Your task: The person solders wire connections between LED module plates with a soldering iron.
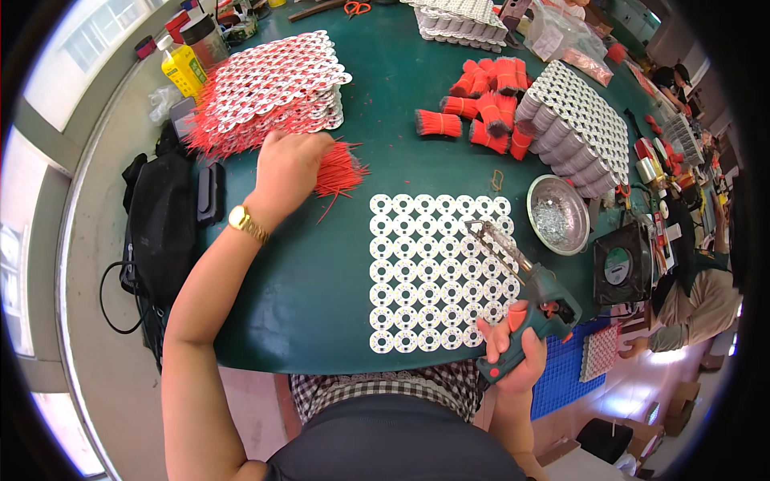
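My right hand (523,362) is wrapped round the handle of a green soldering gun (553,301) with an orange trigger. The gun's metal tip reaches over the upper right part of a flat white panel of ring-shaped circuit boards (407,294) lying on the table before me. My left hand (290,170), with a gold watch (248,224) at its wrist, is at a loose pile of short red wires (340,170). Its fingers are curled down and drawn together; what is between them is hidden. Just beyond it rises a stack of similar panels (277,80) with red wires sticking out.
Several bundles of red wires (437,123), a tall stack of white panels (585,120) and a metal bowl (557,215) stand right of centre. A yellow bottle (184,68) and a black case (210,193) are at left. A fan (618,266) and another person's hand (635,346) show at right.
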A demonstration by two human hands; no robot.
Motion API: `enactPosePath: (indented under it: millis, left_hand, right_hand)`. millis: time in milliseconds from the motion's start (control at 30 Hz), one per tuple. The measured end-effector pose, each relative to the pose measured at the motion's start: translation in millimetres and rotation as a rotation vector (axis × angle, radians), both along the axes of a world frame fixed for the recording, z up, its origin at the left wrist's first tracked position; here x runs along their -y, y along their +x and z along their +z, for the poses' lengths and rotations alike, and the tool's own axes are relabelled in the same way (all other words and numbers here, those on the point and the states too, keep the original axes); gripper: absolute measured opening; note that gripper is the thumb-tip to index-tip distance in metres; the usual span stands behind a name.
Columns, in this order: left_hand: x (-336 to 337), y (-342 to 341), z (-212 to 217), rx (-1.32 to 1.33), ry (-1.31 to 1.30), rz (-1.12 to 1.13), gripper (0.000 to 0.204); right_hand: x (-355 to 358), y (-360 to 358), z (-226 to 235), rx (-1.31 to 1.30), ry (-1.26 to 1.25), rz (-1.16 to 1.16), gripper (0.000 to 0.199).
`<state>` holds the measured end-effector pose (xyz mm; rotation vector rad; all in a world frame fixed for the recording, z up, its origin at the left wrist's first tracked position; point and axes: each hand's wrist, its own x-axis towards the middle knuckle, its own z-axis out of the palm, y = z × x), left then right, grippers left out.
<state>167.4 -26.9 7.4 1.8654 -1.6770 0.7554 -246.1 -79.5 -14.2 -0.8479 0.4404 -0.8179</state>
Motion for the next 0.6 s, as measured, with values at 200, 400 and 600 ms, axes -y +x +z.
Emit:
enactPosePath:
  millis: [200, 400, 600]
  left_hand:
    - [-26.6, -65.4, 2.4, -0.372, 0.1, -0.15, 0.008]
    - [-13.6, -75.9, 6.5, -0.88, 0.343, -0.056, 0.009]
    - [-7.7, -78.6, -5.8, -0.767, 0.363, 0.067, 0.013]
  right_hand:
    - [-5.3, -4.8, 3.1, -0.111, -0.079, 0.049, 0.049]
    - [-7.8, -11.1, 8.9, -0.155, -0.167, 0.04, 0.054]
    - [-16.7, 10.0, 35.4, -0.143, -0.063, 0.045, 0.057]
